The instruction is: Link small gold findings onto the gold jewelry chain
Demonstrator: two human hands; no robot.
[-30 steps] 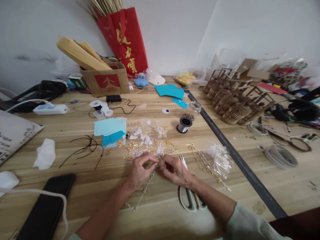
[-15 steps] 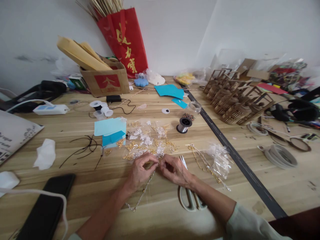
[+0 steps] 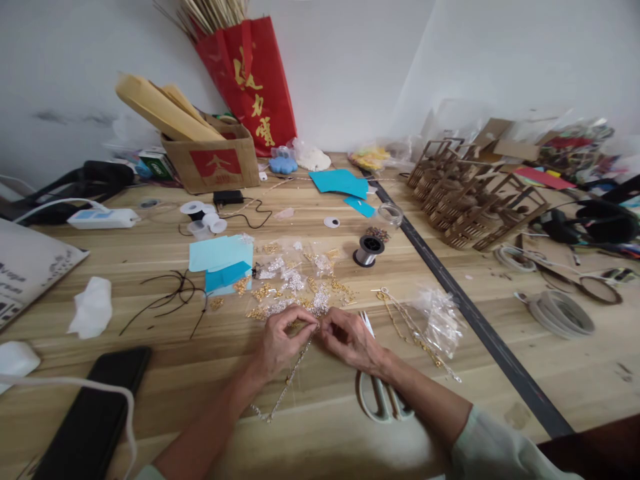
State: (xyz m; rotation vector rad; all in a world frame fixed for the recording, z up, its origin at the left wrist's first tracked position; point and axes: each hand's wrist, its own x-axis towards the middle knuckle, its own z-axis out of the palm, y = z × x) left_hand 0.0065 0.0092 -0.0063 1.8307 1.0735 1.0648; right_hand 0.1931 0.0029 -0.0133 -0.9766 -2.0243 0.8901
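My left hand [image 3: 285,340] is closed in a pinch on the upper end of a beaded string [image 3: 287,382], which hangs down onto the table with silver beads and a few gold ones. My right hand [image 3: 350,339] pinches right beside those fingertips; whatever it holds is too small to make out. Loose silver beads [image 3: 320,297] and gold beads [image 3: 260,291] lie in piles just beyond both hands. Partly under my right wrist are scissors [image 3: 377,400] with pale handles. To the right lie a gold and silver beaded strand [image 3: 415,330] and a crumpled clear bag [image 3: 440,320].
A wire spool [image 3: 369,251] and a glass jar [image 3: 389,217] stand beyond the beads. Blue paper [image 3: 220,253] and black cord [image 3: 175,297] lie left, a phone [image 3: 95,413] nearer. Wooden lantern-like frames [image 3: 475,193] stand at the back right.
Almost nothing differs. Both hands keep their pinch at the same place, and the beaded string hangs as before.
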